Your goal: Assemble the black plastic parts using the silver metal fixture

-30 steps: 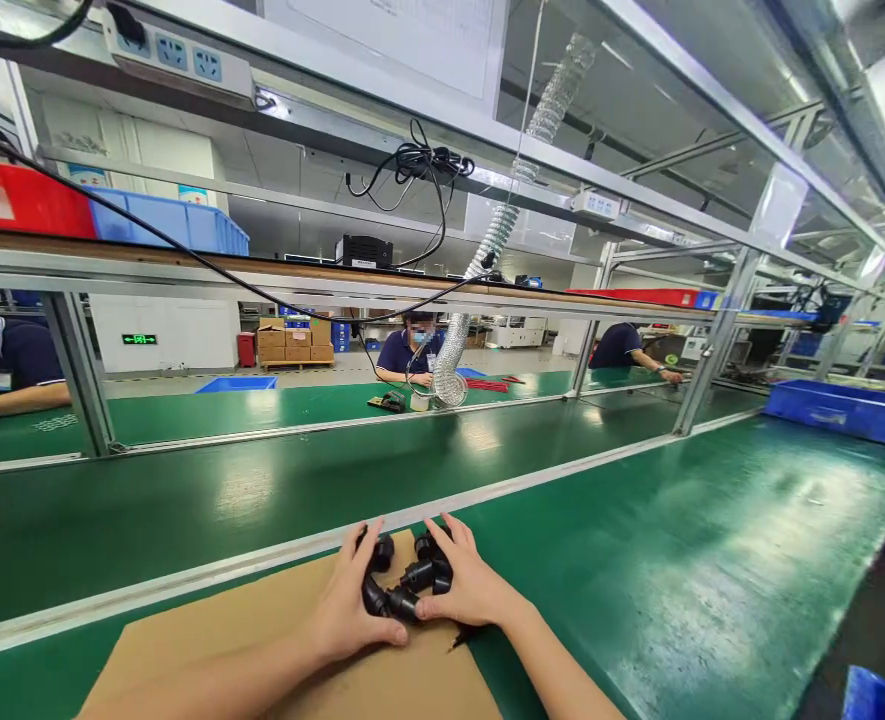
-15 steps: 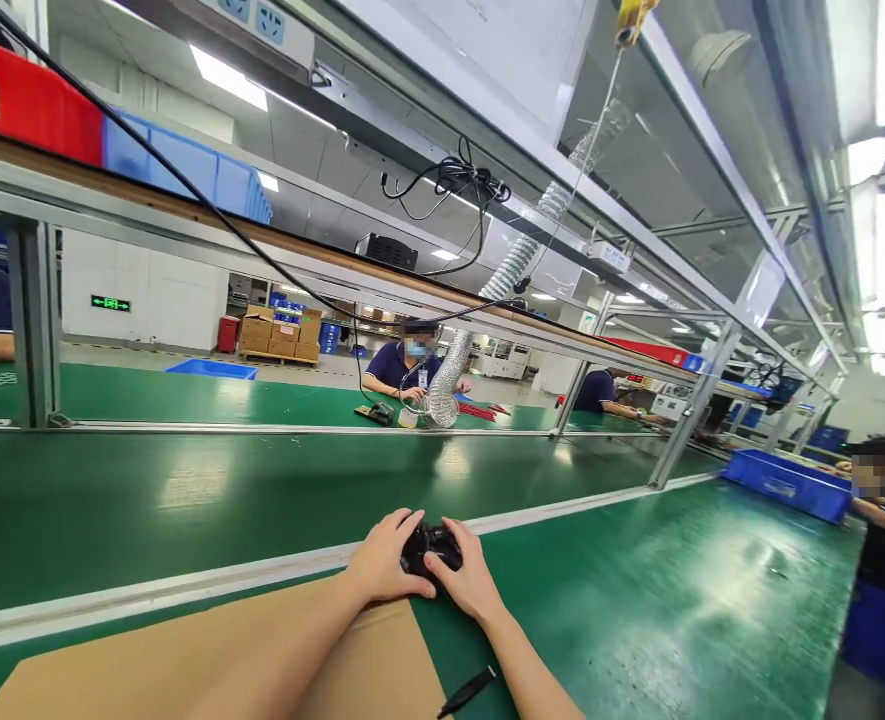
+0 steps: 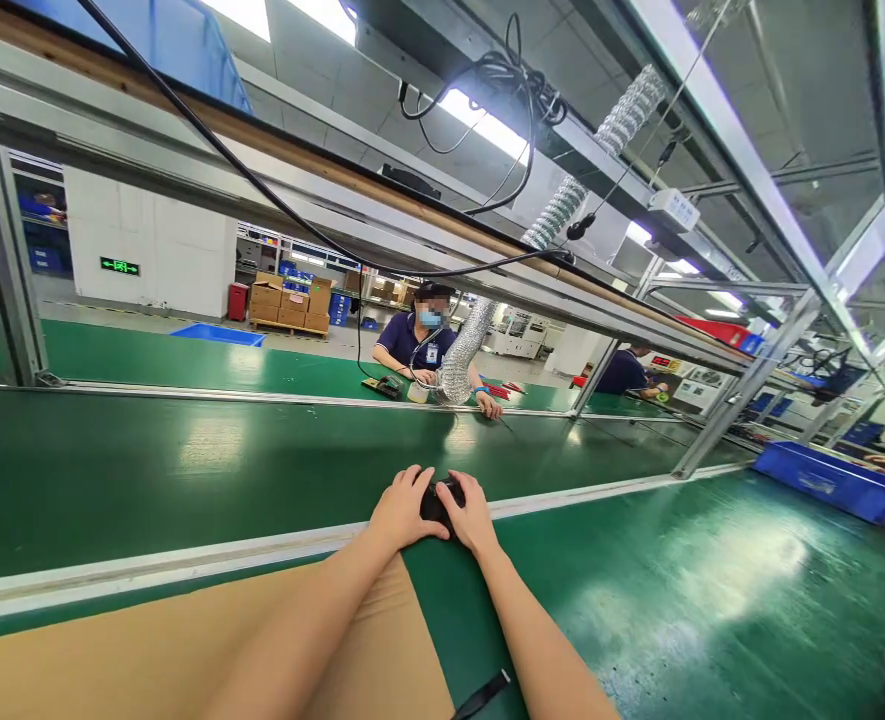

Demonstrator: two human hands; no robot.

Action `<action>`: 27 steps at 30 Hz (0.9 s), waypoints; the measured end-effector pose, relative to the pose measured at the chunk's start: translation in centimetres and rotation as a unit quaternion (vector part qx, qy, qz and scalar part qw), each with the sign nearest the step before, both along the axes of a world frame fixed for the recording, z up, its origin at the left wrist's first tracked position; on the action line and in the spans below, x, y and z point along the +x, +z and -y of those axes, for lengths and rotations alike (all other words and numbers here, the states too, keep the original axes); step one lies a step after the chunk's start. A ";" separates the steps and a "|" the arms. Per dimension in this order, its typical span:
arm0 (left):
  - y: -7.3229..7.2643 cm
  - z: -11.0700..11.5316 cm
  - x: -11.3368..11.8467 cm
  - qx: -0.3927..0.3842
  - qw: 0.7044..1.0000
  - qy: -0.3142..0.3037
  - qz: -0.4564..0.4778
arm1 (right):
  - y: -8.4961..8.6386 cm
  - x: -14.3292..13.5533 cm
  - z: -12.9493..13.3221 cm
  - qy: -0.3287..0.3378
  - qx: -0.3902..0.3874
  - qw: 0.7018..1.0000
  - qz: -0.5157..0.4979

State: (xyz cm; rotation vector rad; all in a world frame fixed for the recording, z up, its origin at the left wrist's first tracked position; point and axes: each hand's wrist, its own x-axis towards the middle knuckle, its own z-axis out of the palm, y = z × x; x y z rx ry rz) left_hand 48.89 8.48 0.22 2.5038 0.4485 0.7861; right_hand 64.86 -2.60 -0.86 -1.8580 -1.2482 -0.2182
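- Hands sit close together in my view, the left hand point(image 3: 403, 512) and right hand point(image 3: 473, 515) both half curled, thumbs inward, closed around black parts point(image 3: 432, 506) from either side.
- Black parts show only as a dark patch between the fingers, at the white rail point(image 3: 284, 548), past the far corner of the cardboard sheet point(image 3: 172, 640). I can't tell how many there are, or whether they rest on something or are lifted.
- My main worry is a spill: loose pieces cupped between two hands, with no tray under them, could slip out through the gap at the thumbs if the palms drift apart.
- Catching the rail's edge could also knock a piece loose onto the dark green surface point(image 3: 262, 470) beyond.
- A slim black item point(image 3: 483, 695) lies beside the cardboard's edge, near the right forearm; I judge a careless sweep of that arm could shift it.
- Compared with a second ago, the parts were spread over the cardboard between wider-set hands; now both hands have closed in and moved off it toward the rail.
- Across the line, a co-worker's hand point(image 3: 489, 404) now shows out beside the metal duct point(image 3: 472, 350).
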 end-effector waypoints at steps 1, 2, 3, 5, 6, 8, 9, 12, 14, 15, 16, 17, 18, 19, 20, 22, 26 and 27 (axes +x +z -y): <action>0.1 -0.1 0.5 0.002 1.000 0.006 -0.003 | 0.0 0.4 -0.3 -0.004 0.005 1.000 -0.003; 0.1 -0.1 0.9 0.004 1.000 0.010 -0.006 | 0.0 0.9 -0.5 -0.009 0.009 1.000 -0.005; 0.2 -0.2 1.4 0.008 1.000 0.014 -0.008 | 0.0 1.4 -0.8 -0.013 0.013 1.000 -0.008; 0.4 -0.3 2.2 0.014 1.000 0.021 -0.011 | 0.0 2.3 -1.3 -0.024 0.020 0.999 -0.014; 0.5 -0.4 2.6 0.016 0.999 0.026 -0.012 | 0.0 2.7 -1.5 -0.030 0.022 0.999 -0.017; 0.6 -0.6 3.4 0.017 0.999 0.042 -0.013 | 0.0 3.5 -2.0 -0.043 0.020 0.999 -0.020; 0.6 -0.8 3.9 0.016 0.998 0.052 -0.014 | -0.1 3.8 -2.3 -0.049 0.018 0.998 -0.020; 0.4 -1.4 5.0 0.006 0.997 0.077 -0.016 | -0.3 4.5 -2.9 -0.059 0.004 0.998 -0.014; 0.1 -1.8 5.6 -0.002 0.996 0.086 -0.018 | -0.4 4.8 -3.2 -0.063 -0.006 0.998 -0.008; -0.1 -2.1 5.8 -0.007 0.996 0.090 -0.019 | -0.5 4.8 -3.3 -0.065 -0.011 0.998 -0.006; -0.3 -2.3 6.0 -0.013 0.995 0.096 -0.021 | -0.6 4.9 -3.4 -0.067 -0.015 0.998 -0.003; -0.4 -2.5 6.1 -0.019 0.994 0.102 -0.023 | -0.6 4.9 -3.4 -0.071 -0.019 0.997 -0.002; -0.5 -2.7 6.1 -0.024 0.993 0.110 -0.025 | -0.7 4.9 -3.4 -0.077 -0.022 0.997 -0.001; -0.6 -2.8 6.1 -0.028 0.992 0.117 -0.027 | -0.7 4.9 -3.3 -0.085 -0.024 0.996 0.000; -0.6 -2.8 6.1 -0.029 0.991 0.123 -0.030 | -0.7 4.9 -3.3 -0.095 -0.026 0.995 -0.001; -0.6 -2.8 6.1 -0.026 0.990 0.136 -0.032 | -0.7 4.9 -3.2 -0.111 -0.031 0.993 -0.002; -0.3 -2.5 6.1 -0.008 0.988 0.155 -0.028 | -0.8 5.4 -3.2 -0.112 -0.044 0.993 -0.003; -0.2 -2.4 6.1 -0.005 0.987 0.156 -0.027 | -0.9 5.5 -3.2 -0.109 -0.048 0.993 -0.003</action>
